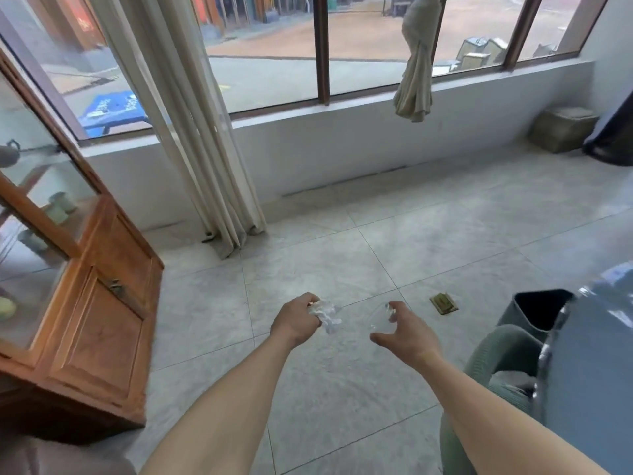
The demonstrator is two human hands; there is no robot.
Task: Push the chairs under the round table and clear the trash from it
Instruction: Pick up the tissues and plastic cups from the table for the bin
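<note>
Trash: a crumpled white tissue point(325, 315) is sitting at lower centre of the frame, above the grey tiled floor point(308, 269), where the left hand point(296, 320) is gripping it with curled fingers. Just to its right, the right hand point(406, 332) is holding a clear plastic piece point(380, 318), fingertips on it and thumb spread wide; what the piece is cannot be told. A dark bin point(534, 313) is standing open at lower right beside a grey-blue desk point(589, 365), and a wooden cabinet point(96, 303) is occupying the left edge.
</note>
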